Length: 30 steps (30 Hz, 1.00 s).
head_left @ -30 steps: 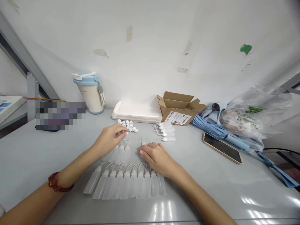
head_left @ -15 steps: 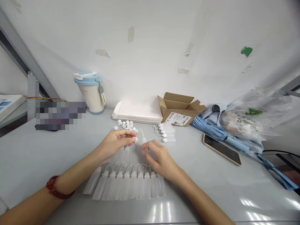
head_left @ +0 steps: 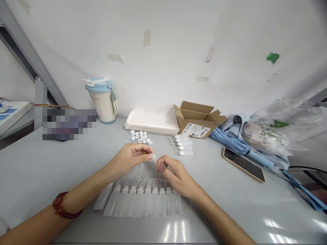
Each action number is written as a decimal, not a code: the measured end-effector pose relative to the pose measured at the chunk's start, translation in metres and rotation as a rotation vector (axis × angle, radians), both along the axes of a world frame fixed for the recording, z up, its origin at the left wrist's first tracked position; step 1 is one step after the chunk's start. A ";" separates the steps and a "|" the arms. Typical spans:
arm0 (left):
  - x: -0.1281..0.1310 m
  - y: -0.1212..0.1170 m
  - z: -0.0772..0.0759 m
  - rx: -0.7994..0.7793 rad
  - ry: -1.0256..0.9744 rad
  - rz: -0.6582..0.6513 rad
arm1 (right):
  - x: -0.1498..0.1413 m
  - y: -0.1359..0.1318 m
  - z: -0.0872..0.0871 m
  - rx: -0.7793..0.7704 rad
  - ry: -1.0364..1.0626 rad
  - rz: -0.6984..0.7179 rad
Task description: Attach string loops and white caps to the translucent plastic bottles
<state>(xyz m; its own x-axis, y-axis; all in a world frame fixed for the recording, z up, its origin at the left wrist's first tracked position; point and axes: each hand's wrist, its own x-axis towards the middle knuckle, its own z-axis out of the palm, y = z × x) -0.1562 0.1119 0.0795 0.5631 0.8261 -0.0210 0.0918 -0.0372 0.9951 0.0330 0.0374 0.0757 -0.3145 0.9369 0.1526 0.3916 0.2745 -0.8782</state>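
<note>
A small translucent plastic dropper bottle (head_left: 157,162) lies across the gap between my hands. My left hand (head_left: 131,158) pinches its narrow tip end, and my right hand (head_left: 176,176) holds its body. A thin white wire loop rises near my left fingertips. Below my wrists, a row of several similar bottles (head_left: 140,202) lies on the grey table (head_left: 46,163), their tips partly hidden by my hands. A pile of small white caps (head_left: 139,136) sits beyond my left hand. Several capped bottles with wire loops (head_left: 183,145) lie beyond my right hand.
A stack of white paper trays (head_left: 150,123) and an open cardboard box (head_left: 196,119) stand at the back. A tumbler (head_left: 101,102) is back left. A phone (head_left: 242,165), a blue folded umbrella (head_left: 230,140) and a plastic bag (head_left: 270,127) lie on the right.
My hands have come together and now both hold one bottle, which my right hand had held alone. The view has shifted slightly.
</note>
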 end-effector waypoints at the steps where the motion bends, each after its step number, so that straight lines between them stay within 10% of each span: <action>1: 0.000 0.000 0.000 0.002 -0.001 -0.010 | 0.000 0.000 0.001 -0.035 0.035 -0.016; 13: -0.001 -0.002 0.005 0.009 -0.019 -0.031 | -0.002 0.007 -0.005 -0.461 0.738 0.011; 30: -0.001 -0.004 0.010 -0.052 0.103 -0.028 | -0.004 0.000 0.002 -0.374 0.506 -0.024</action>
<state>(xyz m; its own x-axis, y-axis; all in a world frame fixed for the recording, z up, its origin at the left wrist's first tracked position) -0.1571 0.1081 0.0893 0.5783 0.8065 -0.1229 0.1938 0.0106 0.9810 0.0289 0.0378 0.0779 -0.2671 0.9616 -0.0628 -0.0951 -0.0912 -0.9913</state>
